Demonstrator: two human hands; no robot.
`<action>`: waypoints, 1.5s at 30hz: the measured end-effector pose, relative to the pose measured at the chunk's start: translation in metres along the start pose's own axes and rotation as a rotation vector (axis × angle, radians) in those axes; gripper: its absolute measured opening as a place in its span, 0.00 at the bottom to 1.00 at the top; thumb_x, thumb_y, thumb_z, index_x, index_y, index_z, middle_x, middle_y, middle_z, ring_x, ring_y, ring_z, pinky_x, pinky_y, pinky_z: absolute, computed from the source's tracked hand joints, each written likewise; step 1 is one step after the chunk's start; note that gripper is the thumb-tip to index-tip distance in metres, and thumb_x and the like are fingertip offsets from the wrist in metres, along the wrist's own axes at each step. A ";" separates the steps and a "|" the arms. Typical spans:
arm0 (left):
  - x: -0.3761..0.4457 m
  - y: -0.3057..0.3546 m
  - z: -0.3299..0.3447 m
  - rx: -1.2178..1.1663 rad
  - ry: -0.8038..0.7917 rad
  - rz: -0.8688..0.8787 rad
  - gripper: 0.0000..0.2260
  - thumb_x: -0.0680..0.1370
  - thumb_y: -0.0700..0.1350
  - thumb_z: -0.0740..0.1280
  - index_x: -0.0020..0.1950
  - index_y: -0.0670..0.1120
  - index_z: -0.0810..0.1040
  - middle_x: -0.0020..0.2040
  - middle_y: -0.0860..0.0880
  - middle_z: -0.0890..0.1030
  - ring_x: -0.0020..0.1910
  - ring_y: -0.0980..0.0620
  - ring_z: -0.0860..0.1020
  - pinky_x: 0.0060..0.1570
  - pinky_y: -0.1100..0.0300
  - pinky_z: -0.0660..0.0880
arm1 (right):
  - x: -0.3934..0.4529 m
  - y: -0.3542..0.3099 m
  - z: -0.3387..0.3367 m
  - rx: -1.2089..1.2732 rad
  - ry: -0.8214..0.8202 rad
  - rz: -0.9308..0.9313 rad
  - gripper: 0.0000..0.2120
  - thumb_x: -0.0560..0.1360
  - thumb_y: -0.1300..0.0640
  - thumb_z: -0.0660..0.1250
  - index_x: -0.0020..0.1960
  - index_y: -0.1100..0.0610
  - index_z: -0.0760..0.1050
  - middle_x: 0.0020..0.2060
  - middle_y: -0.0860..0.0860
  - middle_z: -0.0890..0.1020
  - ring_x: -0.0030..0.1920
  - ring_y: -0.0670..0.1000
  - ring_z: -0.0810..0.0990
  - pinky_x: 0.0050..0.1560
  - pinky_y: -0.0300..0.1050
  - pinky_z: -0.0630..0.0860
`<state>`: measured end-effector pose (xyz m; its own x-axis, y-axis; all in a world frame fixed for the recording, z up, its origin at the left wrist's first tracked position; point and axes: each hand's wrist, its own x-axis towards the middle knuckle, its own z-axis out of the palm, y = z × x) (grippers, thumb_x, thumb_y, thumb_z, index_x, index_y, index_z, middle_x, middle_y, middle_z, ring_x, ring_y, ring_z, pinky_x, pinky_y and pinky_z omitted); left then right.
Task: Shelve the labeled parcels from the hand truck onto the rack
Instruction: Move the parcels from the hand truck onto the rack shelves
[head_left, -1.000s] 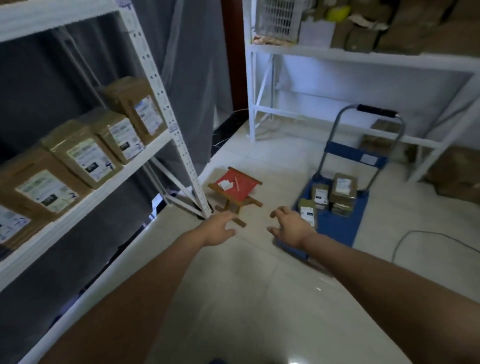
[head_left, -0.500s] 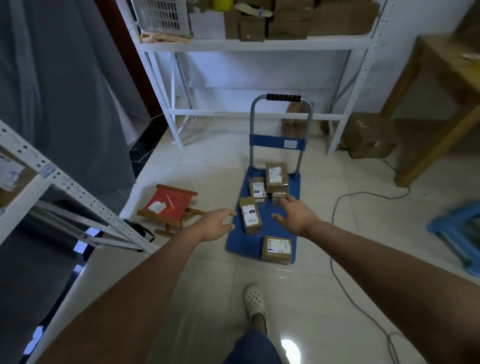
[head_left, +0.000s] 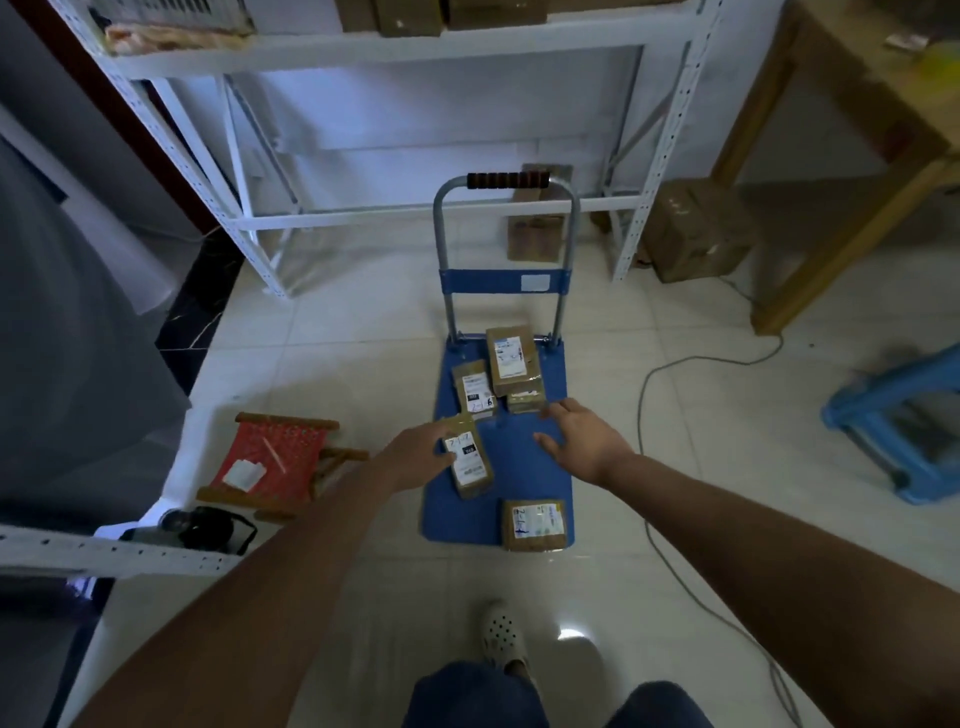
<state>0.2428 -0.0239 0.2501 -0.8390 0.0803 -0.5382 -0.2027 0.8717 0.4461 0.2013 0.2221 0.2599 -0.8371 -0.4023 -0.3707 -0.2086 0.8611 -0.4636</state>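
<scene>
The blue hand truck stands on the tiled floor in front of me, its handle away from me. Several brown labeled parcels lie on its deck. One long parcel lies at the deck's left side, and my left hand is open with its fingers against that parcel's left edge. My right hand hovers open over the bare deck, just right of it. Another parcel lies at the near right corner, and three more sit near the handle. The rack's shelf edge shows at lower left.
A red folding stool lies left of the truck. A grey cable runs across the floor on the right. A blue plastic stool and a wooden table stand at right. A second white rack lines the back wall. My clog is below.
My view swung from the parcel rack on the left to the hand truck. Both hands reached down to its deck, and the left hand came against the long parcel.
</scene>
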 end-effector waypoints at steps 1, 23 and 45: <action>0.013 0.001 0.003 -0.008 -0.020 0.002 0.22 0.81 0.46 0.63 0.75 0.47 0.66 0.72 0.44 0.70 0.68 0.46 0.71 0.64 0.55 0.68 | 0.007 0.007 0.002 0.010 -0.003 0.007 0.21 0.82 0.49 0.60 0.72 0.56 0.66 0.70 0.54 0.68 0.67 0.56 0.71 0.66 0.49 0.70; 0.263 -0.071 0.316 -0.053 -0.193 0.025 0.20 0.81 0.45 0.63 0.73 0.46 0.67 0.72 0.47 0.70 0.68 0.50 0.70 0.63 0.59 0.68 | 0.142 0.264 0.276 -0.016 -0.138 0.120 0.22 0.82 0.48 0.59 0.73 0.55 0.65 0.71 0.54 0.68 0.68 0.55 0.70 0.66 0.50 0.71; 0.333 -0.136 0.453 0.412 -0.139 0.009 0.52 0.68 0.59 0.75 0.77 0.64 0.38 0.80 0.47 0.37 0.77 0.37 0.36 0.70 0.33 0.38 | 0.196 0.370 0.395 -0.097 -0.047 -0.081 0.19 0.81 0.47 0.59 0.68 0.55 0.69 0.67 0.54 0.71 0.63 0.55 0.74 0.61 0.51 0.73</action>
<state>0.2196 0.1029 -0.3141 -0.7579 0.1287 -0.6395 0.0468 0.9885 0.1434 0.1600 0.3388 -0.3019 -0.7913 -0.4842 -0.3733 -0.3245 0.8501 -0.4148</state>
